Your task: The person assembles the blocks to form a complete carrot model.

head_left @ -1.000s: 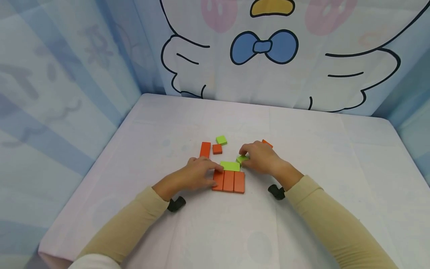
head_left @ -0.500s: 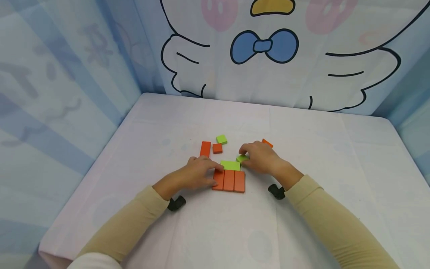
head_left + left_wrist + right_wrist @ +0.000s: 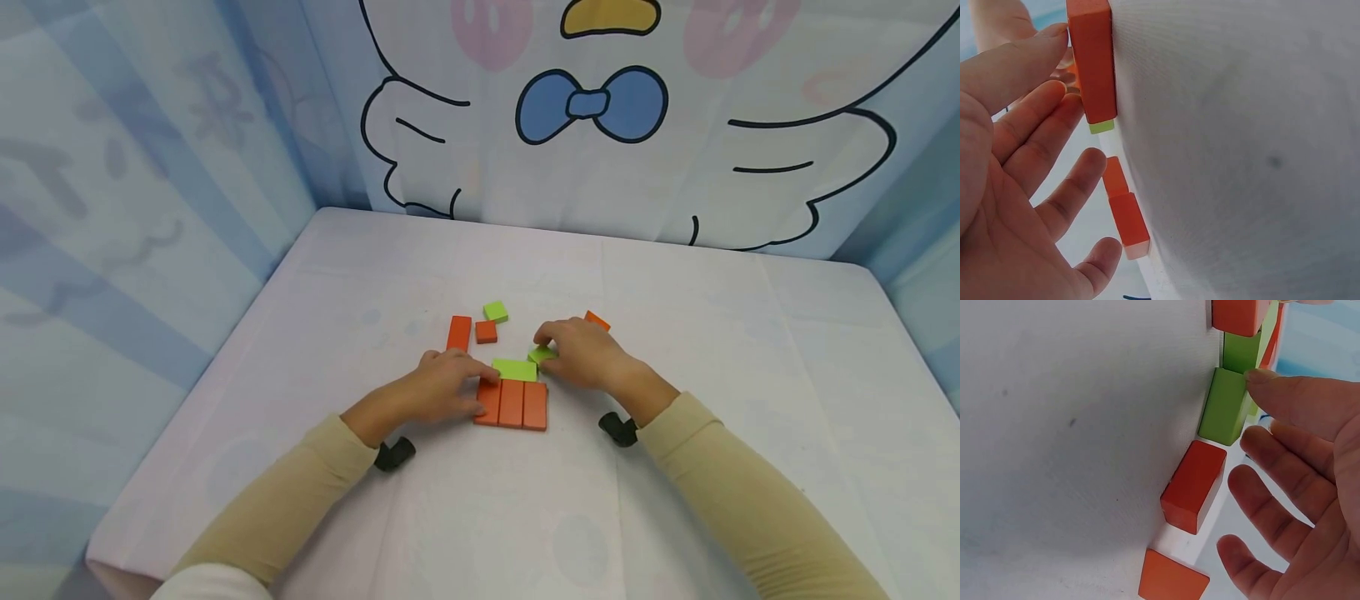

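Note:
Three flat orange-red blocks (image 3: 511, 405) lie side by side on the table, with a green rectangular block (image 3: 514, 370) along their far edge. My left hand (image 3: 442, 387) rests at the leftmost red block (image 3: 1094, 62), thumb at its near end and index finger reaching over its far end; the other fingers spread loosely. My right hand (image 3: 581, 354) holds a small green block (image 3: 1224, 407) between thumb and index finger, at the right end of the green rectangular one. The remaining right fingers are loosely bent. A red block (image 3: 1193, 486) beneath this hand is hidden in the head view.
Beyond the left hand lie a long red block (image 3: 459, 332), a small red block (image 3: 486, 332) and a small green block (image 3: 496, 312). An orange block (image 3: 597, 320) shows past the right hand. A white cloth covers the table (image 3: 480, 517); printed curtains (image 3: 585, 183) hang behind it.

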A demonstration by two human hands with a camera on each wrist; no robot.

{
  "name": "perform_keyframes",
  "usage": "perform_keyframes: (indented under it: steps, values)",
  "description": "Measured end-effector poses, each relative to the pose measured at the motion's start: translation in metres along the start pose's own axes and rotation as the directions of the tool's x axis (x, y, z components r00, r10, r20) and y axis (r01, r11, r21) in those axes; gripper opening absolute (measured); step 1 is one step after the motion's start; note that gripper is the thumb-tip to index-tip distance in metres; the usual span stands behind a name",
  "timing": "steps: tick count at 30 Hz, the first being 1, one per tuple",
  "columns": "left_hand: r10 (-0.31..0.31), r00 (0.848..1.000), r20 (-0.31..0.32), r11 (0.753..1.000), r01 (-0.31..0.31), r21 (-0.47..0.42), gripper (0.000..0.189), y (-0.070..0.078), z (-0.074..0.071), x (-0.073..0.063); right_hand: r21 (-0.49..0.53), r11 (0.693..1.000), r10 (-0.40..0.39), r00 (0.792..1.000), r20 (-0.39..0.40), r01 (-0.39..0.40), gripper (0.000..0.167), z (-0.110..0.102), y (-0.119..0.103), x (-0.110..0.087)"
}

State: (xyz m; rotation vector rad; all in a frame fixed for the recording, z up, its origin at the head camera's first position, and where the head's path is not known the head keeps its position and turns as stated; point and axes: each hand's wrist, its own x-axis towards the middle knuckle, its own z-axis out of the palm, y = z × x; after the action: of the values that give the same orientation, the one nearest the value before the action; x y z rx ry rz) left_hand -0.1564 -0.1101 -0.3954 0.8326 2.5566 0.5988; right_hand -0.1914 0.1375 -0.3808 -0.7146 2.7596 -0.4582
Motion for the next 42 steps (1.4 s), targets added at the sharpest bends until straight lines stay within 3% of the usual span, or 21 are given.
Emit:
perform_keyframes:
  steps: [15, 22, 36, 42]
  values:
    - [-0.007, 1.000, -0.006, 1.000, 0.007, 0.008, 0.043, 0.002, 0.001, -0.001, 0.108, 0.994, 0.008, 1.000, -0.020, -0.006, 0.045, 0.005, -0.003, -0.023]
    - [-0.006, 1.000, -0.010, 1.000, 0.006, 0.018, 0.043, 0.001, 0.001, -0.001, 0.108, 0.994, -0.009, 0.999, -0.035, 0.013, 0.055, 0.010, -0.007, -0.025]
    - [0.010, 1.000, -0.018, 1.000, -0.010, 0.013, 0.042, 0.002, -0.001, -0.001, 0.101, 0.995, 0.017, 1.000, 0.001, -0.017, 0.057, 0.011, -0.011, -0.024]
    - [-0.015, 0.999, -0.038, 0.999, 0.017, 0.038, 0.040, 0.001, -0.011, 0.009, 0.087, 0.996, 0.015, 1.000, 0.005, -0.016, 0.056, 0.011, -0.012, -0.024]
